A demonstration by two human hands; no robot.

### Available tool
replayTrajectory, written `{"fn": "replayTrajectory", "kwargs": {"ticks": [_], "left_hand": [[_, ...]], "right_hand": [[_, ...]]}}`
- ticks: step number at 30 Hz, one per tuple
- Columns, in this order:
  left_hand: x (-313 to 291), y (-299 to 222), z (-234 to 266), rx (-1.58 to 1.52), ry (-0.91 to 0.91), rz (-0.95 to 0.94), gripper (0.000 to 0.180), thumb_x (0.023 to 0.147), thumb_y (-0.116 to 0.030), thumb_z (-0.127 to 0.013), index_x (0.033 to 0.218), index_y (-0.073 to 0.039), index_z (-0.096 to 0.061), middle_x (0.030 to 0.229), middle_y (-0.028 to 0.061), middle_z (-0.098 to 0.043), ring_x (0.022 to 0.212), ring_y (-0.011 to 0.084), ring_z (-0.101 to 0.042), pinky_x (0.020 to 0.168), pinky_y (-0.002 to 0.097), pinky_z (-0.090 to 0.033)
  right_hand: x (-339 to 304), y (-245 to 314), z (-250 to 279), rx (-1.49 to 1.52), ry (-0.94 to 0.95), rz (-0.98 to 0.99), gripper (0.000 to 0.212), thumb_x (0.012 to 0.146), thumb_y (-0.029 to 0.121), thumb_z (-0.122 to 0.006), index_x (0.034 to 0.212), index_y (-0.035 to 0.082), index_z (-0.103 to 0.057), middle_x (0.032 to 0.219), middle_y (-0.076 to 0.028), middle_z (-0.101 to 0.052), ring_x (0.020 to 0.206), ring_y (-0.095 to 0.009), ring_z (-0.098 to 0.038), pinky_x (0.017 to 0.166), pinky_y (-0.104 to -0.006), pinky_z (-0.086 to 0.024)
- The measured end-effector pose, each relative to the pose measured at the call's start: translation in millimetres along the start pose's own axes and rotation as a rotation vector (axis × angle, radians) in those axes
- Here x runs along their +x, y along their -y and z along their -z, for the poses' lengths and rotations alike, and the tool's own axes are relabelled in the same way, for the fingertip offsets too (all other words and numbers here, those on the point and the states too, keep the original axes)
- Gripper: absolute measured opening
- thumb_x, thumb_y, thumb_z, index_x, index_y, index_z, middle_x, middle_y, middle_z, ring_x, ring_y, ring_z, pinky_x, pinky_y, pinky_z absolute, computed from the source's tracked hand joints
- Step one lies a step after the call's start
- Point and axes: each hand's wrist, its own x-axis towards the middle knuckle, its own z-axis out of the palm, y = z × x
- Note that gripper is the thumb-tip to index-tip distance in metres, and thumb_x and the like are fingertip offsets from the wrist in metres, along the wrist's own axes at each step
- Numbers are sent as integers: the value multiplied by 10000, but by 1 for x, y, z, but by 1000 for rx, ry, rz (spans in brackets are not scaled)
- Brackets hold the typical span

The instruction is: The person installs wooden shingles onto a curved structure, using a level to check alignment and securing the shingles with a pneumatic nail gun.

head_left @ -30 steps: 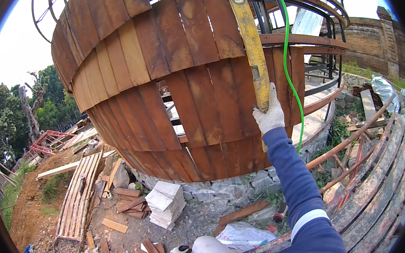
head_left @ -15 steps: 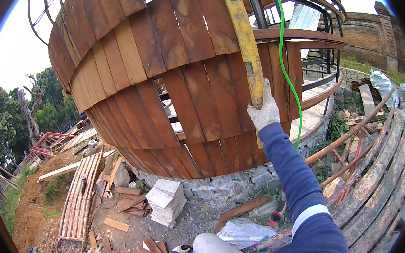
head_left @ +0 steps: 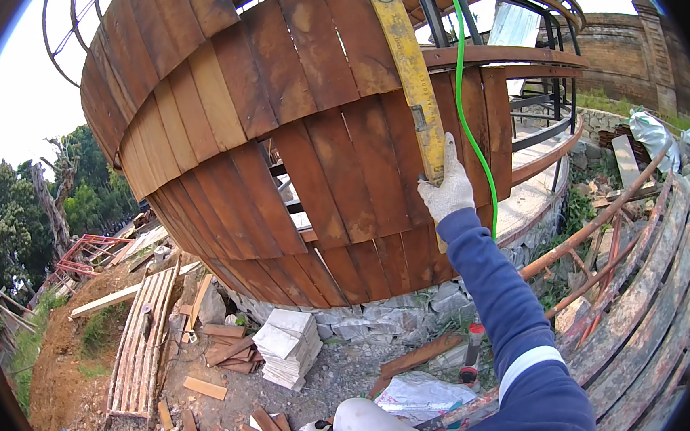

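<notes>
My right hand (head_left: 449,188), in a pale work glove, grips the lower end of a long yellow spirit level (head_left: 411,75). The level leans up along a curved wall of overlapping brown wooden boards (head_left: 308,172), lying against or very near it. My index finger stretches up beside the level's edge. Low in the picture, next to my knee, my left hand (head_left: 316,430) is gloved and closed around something small and dark; what it is I cannot make out. A bright green hose or cable (head_left: 467,120) hangs just right of the level.
A gap (head_left: 283,180) shows between the boards. Stacked pale tiles (head_left: 286,347) and loose wooden pieces (head_left: 229,348) lie on the ground below. To the right stands slatted metal scaffolding (head_left: 629,319). Near my right arm is a red-and-black tool (head_left: 472,355); a slatted platform (head_left: 140,345) lies left.
The view has shifted slightly. My right hand still holds the level in nearly the same place on the wall. More of the red-and-black tool shows beside my sleeve.
</notes>
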Motion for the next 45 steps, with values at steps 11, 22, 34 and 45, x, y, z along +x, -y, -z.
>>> {"fn": "replayTrajectory", "kwargs": {"ticks": [11, 22, 34, 45], "left_hand": [[-8, -7, 4, -19, -2, -63, 508, 930, -563, -503, 1181, -174, -710, 1156, 181, -709, 1135, 386, -641, 926, 449, -498], [-9, 0, 0, 23, -45, -30, 477, 936, -525, -510, 1167, -162, -716, 1144, 185, -712, 1129, 387, -644, 932, 451, -504], [-5, -1, 0, 41, 4, 5, 545, 912, -579, -497, 1192, -160, -707, 1173, 184, -705, 1161, 380, -634, 954, 443, -500], [-13, -10, 4, -31, 26, -148, 489, 964, -484, -468, 1310, -175, -623, 1185, 193, -694, 1143, 387, -635, 947, 447, -494]], "right_hand": [[-1, 6, -1, 4, 1, -54, 988, 774, -17, -760, 1602, 131, -242, 1306, -206, -592, 1145, -304, -635, 1001, -342, -501], [-1, 8, -2, 1, 2, -59, 997, 773, -21, -755, 1606, 142, -232, 1278, -206, -595, 1147, -310, -636, 998, -350, -505], [-3, 11, -1, -6, 7, -73, 1005, 772, -20, -757, 1608, 161, -229, 1277, -197, -593, 1126, -313, -643, 986, -356, -515], [-3, 6, -4, 3, -5, -25, 1032, 783, 65, -777, 1616, 206, -186, 1200, -223, -593, 1080, -375, -651, 961, -407, -530]]}}
